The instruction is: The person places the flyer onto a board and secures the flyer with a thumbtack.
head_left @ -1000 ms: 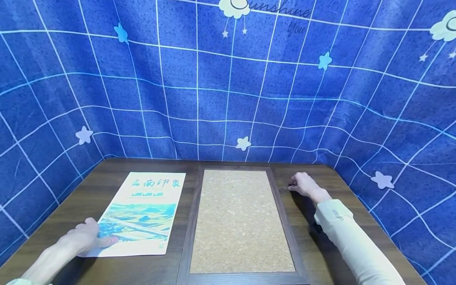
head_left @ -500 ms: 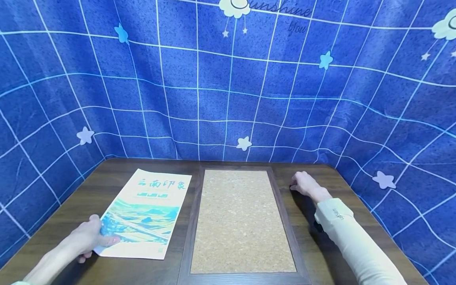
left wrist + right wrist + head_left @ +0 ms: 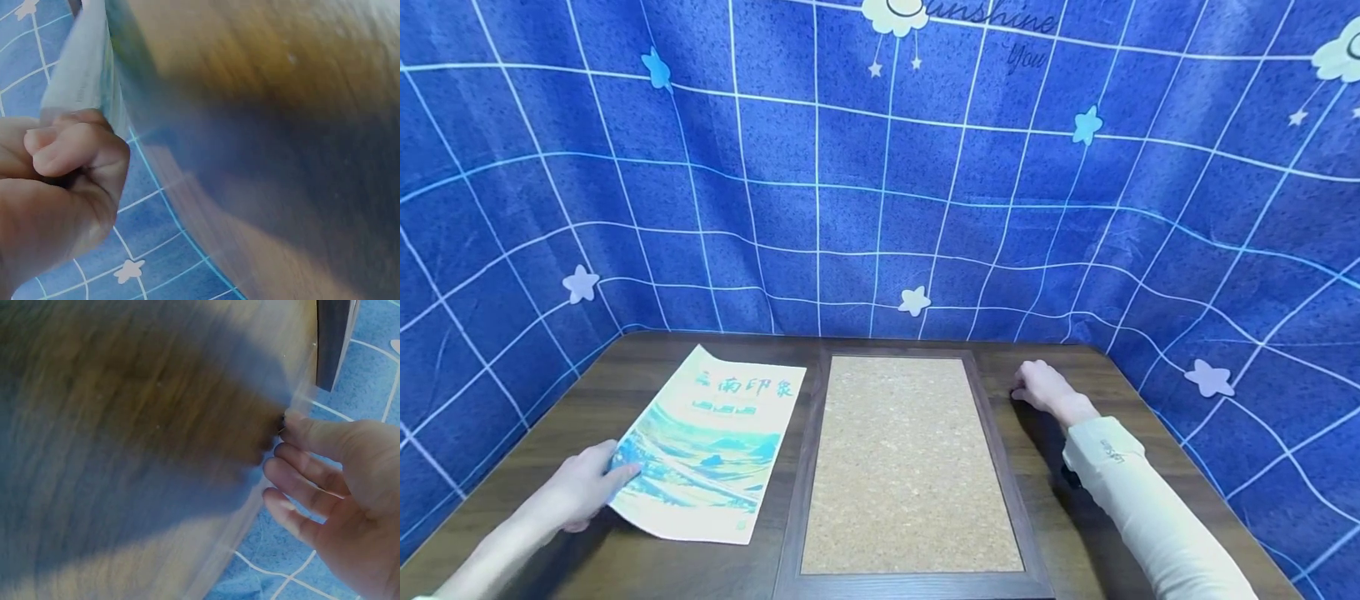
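Note:
In the head view, a poster (image 3: 715, 446) with teal Chinese lettering and a landscape print is lifted at its left side, its sheet bowed and its top left corner raised. My left hand (image 3: 580, 487) grips its lower left edge, thumb on the printed face. The left wrist view shows the curled fingers (image 3: 75, 147) and the poster's pale side (image 3: 84, 69). On the right, my right hand (image 3: 1045, 387) is low at the table with its fingers bent. In the right wrist view, thumb and fingers (image 3: 300, 481) gather around a small dark spot, too unclear to identify.
A cork board (image 3: 910, 467) in a dark wood frame (image 3: 797, 500) lies mid-table between the hands. The brown wooden table (image 3: 647, 350) ends at a blue gridded curtain (image 3: 850, 200) at the back and sides.
My left hand has taken hold of the poster's left edge and raised it, shifting the sheet slightly right and bending it. The right fingers have drawn in a little, the arm nearly still.

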`<state>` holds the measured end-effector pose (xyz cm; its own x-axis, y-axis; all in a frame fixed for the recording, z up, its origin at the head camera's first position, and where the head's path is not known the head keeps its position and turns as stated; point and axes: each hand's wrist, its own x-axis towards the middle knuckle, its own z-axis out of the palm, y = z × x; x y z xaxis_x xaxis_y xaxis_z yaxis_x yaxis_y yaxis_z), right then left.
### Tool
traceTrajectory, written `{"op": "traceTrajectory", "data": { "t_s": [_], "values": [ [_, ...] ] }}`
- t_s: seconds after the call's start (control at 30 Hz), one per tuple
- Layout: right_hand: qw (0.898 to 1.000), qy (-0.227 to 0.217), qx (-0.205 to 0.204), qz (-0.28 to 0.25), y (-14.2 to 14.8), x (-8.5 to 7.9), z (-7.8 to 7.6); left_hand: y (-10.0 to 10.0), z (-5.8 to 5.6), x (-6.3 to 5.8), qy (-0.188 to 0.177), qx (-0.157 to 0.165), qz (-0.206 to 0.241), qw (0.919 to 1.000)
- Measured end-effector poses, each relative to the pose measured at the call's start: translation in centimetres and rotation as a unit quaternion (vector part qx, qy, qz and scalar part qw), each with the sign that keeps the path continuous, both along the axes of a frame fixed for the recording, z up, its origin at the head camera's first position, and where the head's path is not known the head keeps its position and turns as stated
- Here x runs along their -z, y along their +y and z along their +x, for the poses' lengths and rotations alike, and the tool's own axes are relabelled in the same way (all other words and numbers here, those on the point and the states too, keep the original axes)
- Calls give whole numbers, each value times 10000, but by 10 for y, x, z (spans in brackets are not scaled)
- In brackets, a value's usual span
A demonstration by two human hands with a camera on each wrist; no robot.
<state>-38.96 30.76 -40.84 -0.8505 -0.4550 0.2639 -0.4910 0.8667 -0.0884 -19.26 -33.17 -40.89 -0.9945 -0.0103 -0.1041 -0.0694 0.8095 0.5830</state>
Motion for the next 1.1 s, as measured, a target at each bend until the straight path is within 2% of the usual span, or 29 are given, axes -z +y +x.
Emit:
{"op": "traceTrajectory", "data": {
  "t_s": [0.17, 0.37, 0.53, 0.77, 0.97, 1.1],
  "values": [
    [10000, -32, 13, 13, 1, 0, 0, 8, 2, -10, -57, -39, 879, 9961],
    [9999, -98, 74, 85, -1, -1, 2, 16, 2, -17, 149, -4, 1536, 9880],
    [9999, -93, 110, 76, -1, 0, 3, 26, 4, -27, 320, 24, 1536, 9876],
    [9997, -117, 201, 18, -1, 3, 2, 45, 6, -40, 551, -158, 1361, 9890],
    [9998, -114, 167, 70, -1, 4, 1, 70, 4, -41, 763, -216, 1420, 9867],
    [9998, -119, 152, 74, 0, 3, 1, 89, 1, -39, 718, -184, 1649, 9835]
  ]
}}
